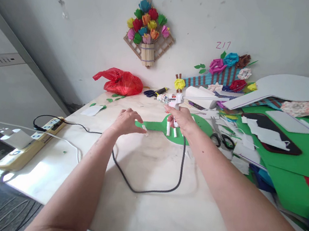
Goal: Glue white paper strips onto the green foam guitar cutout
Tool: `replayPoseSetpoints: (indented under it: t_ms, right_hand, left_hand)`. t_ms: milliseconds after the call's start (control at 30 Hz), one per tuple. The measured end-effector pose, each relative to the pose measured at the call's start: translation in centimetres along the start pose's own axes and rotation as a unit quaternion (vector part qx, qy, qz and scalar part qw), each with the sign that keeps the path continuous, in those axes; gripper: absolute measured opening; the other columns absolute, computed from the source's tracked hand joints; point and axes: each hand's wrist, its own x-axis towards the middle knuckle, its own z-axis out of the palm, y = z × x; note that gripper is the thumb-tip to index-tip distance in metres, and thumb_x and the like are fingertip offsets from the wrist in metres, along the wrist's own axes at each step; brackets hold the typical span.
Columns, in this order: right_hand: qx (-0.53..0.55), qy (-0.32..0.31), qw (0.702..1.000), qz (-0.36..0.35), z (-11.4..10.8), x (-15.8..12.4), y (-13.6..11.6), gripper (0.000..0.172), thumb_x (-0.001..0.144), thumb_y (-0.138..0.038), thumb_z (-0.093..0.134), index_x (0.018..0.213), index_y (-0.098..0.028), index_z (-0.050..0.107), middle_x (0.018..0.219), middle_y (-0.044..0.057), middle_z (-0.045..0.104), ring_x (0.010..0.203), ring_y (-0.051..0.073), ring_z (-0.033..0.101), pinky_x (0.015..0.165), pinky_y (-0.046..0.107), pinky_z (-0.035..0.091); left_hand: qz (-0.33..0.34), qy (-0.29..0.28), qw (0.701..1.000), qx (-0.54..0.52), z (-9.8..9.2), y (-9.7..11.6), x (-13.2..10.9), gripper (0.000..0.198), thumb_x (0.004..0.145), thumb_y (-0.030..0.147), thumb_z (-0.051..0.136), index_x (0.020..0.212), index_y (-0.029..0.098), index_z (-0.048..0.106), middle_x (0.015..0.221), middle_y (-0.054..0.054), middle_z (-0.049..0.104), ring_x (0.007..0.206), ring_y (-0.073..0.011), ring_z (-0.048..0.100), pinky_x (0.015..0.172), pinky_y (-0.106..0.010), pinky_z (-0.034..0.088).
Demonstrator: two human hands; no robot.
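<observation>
The right hand [181,119] is closed around the handle of a white glue gun [178,99], fingers wrapped tight, with the gun rising above the fist and its nozzle pointing away to the hand's left. Directly beneath this grip lies a green paper cutout [155,125], flat on the pale table [156,217], and two short white strips [168,128] sit on the green just under the knuckles. A black cord [142,189] drops from below the wrist, loops across the table towards the person and runs off to a power strip [31,143] far out to the left. The left hand [126,121] rests palm down at the narrow end of the cutout, fingers bent, and whether they pinch the paper or only press on it cannot be told. A small white scrap [144,129] lies just beside its thumb. Scissors [222,140] lie near the right forearm, on its outer side.
</observation>
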Motion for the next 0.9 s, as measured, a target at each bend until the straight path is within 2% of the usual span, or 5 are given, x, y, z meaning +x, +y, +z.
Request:
replayPoseSetpoints:
  t_ms: [100,200,600,767,900]
  right_hand:
    - [-0.003,-0.002,1.0,0.004,0.1,0.0,0.0,0.025,0.074,-0.038,0.063,0.073,-0.014,0.057,0.042,-0.004,0.051,0.029,0.007,0.042,0.031,0.018,0.032]
    - [-0.003,-0.003,1.0,0.006,0.1,0.2,0.2,0.026,0.074,-0.039,0.063,0.073,-0.014,0.057,0.041,-0.004,0.05,0.028,0.007,0.042,0.03,0.018,0.03]
    - [0.001,-0.002,1.0,0.003,0.0,0.5,0.4,0.028,0.072,-0.041,0.065,0.073,-0.014,0.057,0.041,-0.004,0.051,0.028,0.008,0.043,0.029,0.019,0.03]
    - [0.008,-0.004,1.0,0.002,0.0,0.6,0.5,0.028,0.071,-0.041,0.065,0.073,-0.014,0.057,0.041,-0.003,0.051,0.028,0.008,0.043,0.029,0.019,0.03]
    - [0.007,-0.003,1.0,0.001,0.0,0.8,0.6,0.028,0.072,-0.041,0.065,0.073,-0.014,0.058,0.04,-0.003,0.051,0.027,0.008,0.043,0.029,0.019,0.03]
  left_hand:
    - [0.017,-0.05,0.998,0.024,0.0,0.5,-0.1,0.048,0.048,0.058,0.069,0.084,0.026,0.067,0.093,-0.004,0.065,0.099,-0.0279,0.049,0.091,-0.041,0.031]
    - [0.02,-0.064,0.997,0.031,0.2,0.6,-0.1,0.045,0.05,0.054,0.07,0.084,0.026,0.067,0.093,-0.004,0.064,0.099,-0.0272,0.05,0.091,-0.04,0.031]
    - [0.037,0.0,0.999,0.04,0.8,1.3,-0.1,0.018,0.073,0.031,0.053,0.076,0.023,0.069,0.089,-0.004,0.069,0.092,-0.0235,0.056,0.091,-0.038,0.033]
    - [0.054,0.021,0.998,0.035,1.0,0.9,-0.2,0.018,0.071,0.025,0.053,0.077,0.024,0.069,0.091,-0.003,0.068,0.091,-0.0222,0.056,0.089,-0.037,0.035]
    - [0.102,0.024,0.994,0.028,0.6,1.3,-0.3,0.013,0.068,0.024,0.056,0.073,0.022,0.068,0.087,-0.002,0.068,0.088,-0.0209,0.055,0.085,-0.035,0.035]
